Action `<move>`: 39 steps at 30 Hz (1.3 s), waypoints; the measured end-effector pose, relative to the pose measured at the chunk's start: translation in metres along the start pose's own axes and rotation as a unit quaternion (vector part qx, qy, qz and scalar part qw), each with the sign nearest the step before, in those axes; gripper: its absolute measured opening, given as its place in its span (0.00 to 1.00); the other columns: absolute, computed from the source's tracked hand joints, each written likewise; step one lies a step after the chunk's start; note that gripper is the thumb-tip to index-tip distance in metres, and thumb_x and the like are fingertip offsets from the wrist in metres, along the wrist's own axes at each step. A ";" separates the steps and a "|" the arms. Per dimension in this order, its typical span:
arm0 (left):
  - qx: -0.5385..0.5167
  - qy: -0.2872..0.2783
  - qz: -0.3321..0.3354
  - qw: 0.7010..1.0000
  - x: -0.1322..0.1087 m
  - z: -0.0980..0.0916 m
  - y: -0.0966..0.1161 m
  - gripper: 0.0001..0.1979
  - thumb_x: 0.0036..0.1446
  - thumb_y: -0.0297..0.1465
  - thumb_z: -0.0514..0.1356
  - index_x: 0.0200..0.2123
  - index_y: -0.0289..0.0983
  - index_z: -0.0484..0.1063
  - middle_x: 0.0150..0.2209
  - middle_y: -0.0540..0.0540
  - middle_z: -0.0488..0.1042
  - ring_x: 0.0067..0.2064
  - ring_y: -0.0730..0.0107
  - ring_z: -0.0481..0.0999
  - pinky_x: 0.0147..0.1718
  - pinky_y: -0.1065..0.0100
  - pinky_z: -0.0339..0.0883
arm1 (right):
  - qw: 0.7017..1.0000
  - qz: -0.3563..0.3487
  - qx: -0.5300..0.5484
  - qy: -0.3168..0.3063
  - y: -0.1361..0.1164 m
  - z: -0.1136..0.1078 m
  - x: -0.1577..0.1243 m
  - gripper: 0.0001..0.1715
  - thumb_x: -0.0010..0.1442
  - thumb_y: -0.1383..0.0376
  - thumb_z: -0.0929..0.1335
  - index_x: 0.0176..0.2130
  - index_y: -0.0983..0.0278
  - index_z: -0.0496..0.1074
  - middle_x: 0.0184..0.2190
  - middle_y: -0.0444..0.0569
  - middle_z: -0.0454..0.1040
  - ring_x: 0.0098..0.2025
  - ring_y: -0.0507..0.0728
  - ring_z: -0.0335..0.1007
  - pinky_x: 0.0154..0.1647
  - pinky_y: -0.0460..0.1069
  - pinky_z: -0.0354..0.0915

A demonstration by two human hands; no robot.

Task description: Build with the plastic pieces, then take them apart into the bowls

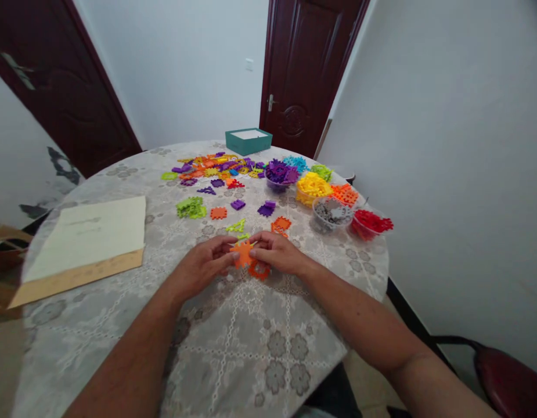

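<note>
My left hand (206, 261) and my right hand (277, 252) meet over the middle of a round table (233, 342). Both pinch the same orange toothed plastic piece (243, 253) from either side. A second orange piece (260, 270) sits just below it, touching or joined to it; I cannot tell which. More loose orange pieces (280, 223) and a yellow-green one (236, 226) lie right behind my fingers.
Small bowls of purple (280, 174), yellow (312, 187), orange (345, 194), grey (332, 212) and red pieces (370, 223) stand at the right. A mixed pile (216, 165) and a teal box (248, 141) lie farther back. A flat cardboard folder (83, 244) lies left. A red chair (507, 371) is at lower right.
</note>
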State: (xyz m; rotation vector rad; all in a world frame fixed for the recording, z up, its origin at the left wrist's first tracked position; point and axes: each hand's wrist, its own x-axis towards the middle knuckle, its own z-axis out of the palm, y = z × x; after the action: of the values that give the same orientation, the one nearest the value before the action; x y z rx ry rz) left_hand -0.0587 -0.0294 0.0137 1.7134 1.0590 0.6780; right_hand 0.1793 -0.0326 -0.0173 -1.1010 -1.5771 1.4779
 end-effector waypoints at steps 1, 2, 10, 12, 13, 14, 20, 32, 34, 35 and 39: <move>-0.013 -0.024 -0.003 1.000 0.000 0.002 0.002 0.21 0.61 0.46 0.63 0.51 0.40 0.76 0.39 0.45 0.81 0.37 0.60 0.80 0.34 0.63 0.74 | 1.000 -0.008 -0.020 -0.004 0.000 0.001 -0.001 0.19 0.63 0.58 0.71 0.52 0.60 0.72 0.31 0.41 0.75 0.26 0.50 0.69 0.27 0.45 0.64; -0.015 -0.035 -0.005 0.999 0.000 0.002 0.003 0.19 0.61 0.46 0.63 0.49 0.40 0.77 0.37 0.46 0.80 0.36 0.61 0.79 0.33 0.64 0.73 | 0.998 -0.022 -0.056 -0.005 -0.001 0.001 -0.002 0.18 0.64 0.59 0.70 0.53 0.60 0.72 0.33 0.43 0.76 0.28 0.51 0.70 0.29 0.46 0.66; -0.073 0.160 -0.080 0.981 0.001 -0.014 -0.004 0.15 0.56 0.41 0.64 0.43 0.39 0.76 0.30 0.52 0.73 0.27 0.70 0.70 0.23 0.72 0.62 | 0.883 -0.187 -0.401 -0.158 -0.020 -0.024 -0.025 0.24 0.61 0.73 0.69 0.56 0.61 0.74 0.57 0.54 0.73 0.57 0.59 0.70 0.59 0.54 0.66; -0.132 0.208 -0.083 0.965 0.003 -0.015 -0.007 0.15 0.54 0.38 0.65 0.44 0.38 0.77 0.31 0.51 0.73 0.29 0.71 0.71 0.23 0.74 0.63 | 0.877 -0.164 -0.421 -0.164 -0.023 -0.023 -0.029 0.24 0.63 0.73 0.69 0.57 0.60 0.74 0.56 0.53 0.72 0.55 0.58 0.70 0.57 0.52 0.67; -0.164 0.228 -0.079 0.957 0.004 -0.015 -0.008 0.15 0.52 0.36 0.65 0.44 0.38 0.77 0.31 0.51 0.73 0.29 0.72 0.71 0.22 0.75 0.63 | 0.877 -0.151 -0.427 -0.163 -0.024 -0.022 -0.031 0.24 0.63 0.72 0.69 0.57 0.59 0.74 0.55 0.53 0.71 0.53 0.57 0.71 0.56 0.52 0.67; -0.196 0.242 -0.073 0.948 0.005 -0.014 -0.009 0.16 0.51 0.34 0.66 0.44 0.37 0.77 0.33 0.50 0.75 0.30 0.71 0.73 0.23 0.75 0.66 | 0.878 -0.139 -0.430 -0.158 -0.025 -0.022 -0.032 0.25 0.63 0.72 0.70 0.58 0.59 0.74 0.54 0.53 0.71 0.51 0.57 0.71 0.54 0.52 0.68; -0.308 0.250 -0.088 0.914 0.008 -0.014 -0.011 0.19 0.51 0.26 0.64 0.48 0.33 0.76 0.40 0.42 0.79 0.36 0.63 0.82 0.33 0.61 0.83 | 0.911 -0.117 -0.375 -0.126 -0.026 -0.034 -0.030 0.06 0.64 0.67 0.71 0.43 0.61 0.77 0.38 0.46 0.75 0.39 0.54 0.70 0.42 0.49 0.65; -0.371 0.093 -0.122 0.916 -0.002 -0.001 0.001 0.18 0.58 0.28 0.68 0.52 0.32 0.77 0.47 0.34 0.80 0.43 0.60 0.84 0.41 0.60 0.83 | 0.892 -0.296 -0.311 0.142 -0.002 0.004 -0.008 0.18 0.69 0.69 0.66 0.56 0.57 0.75 0.55 0.53 0.74 0.56 0.59 0.73 0.57 0.57 0.72; -0.374 0.060 -0.107 0.919 -0.002 0.003 0.002 0.18 0.58 0.28 0.69 0.52 0.33 0.77 0.50 0.34 0.80 0.46 0.61 0.82 0.43 0.62 0.81 | 0.867 -0.306 -0.372 0.125 0.000 0.015 -0.007 0.19 0.70 0.68 0.66 0.58 0.58 0.74 0.57 0.55 0.74 0.59 0.60 0.71 0.61 0.59 0.70; -0.373 0.046 -0.102 0.921 -0.002 0.004 0.002 0.18 0.58 0.28 0.69 0.52 0.33 0.78 0.51 0.35 0.80 0.47 0.62 0.82 0.44 0.63 0.81 | 0.856 -0.301 -0.402 0.121 0.002 0.021 -0.006 0.18 0.71 0.68 0.66 0.58 0.58 0.74 0.57 0.55 0.74 0.60 0.61 0.70 0.62 0.60 0.70; -0.352 0.038 -0.103 0.930 -0.001 0.007 0.001 0.18 0.57 0.27 0.69 0.51 0.35 0.78 0.52 0.37 0.80 0.47 0.63 0.82 0.45 0.64 0.80 | 0.847 -0.254 -0.458 0.088 0.004 0.040 -0.005 0.17 0.72 0.67 0.65 0.57 0.58 0.75 0.59 0.56 0.73 0.62 0.63 0.68 0.64 0.60 0.67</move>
State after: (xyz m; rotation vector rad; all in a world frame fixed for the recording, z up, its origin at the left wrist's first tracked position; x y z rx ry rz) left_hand -0.0537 -0.0334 0.0119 0.9494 0.8813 0.8629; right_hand 0.1455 -0.0532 -0.0249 -1.1038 -2.2666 0.2073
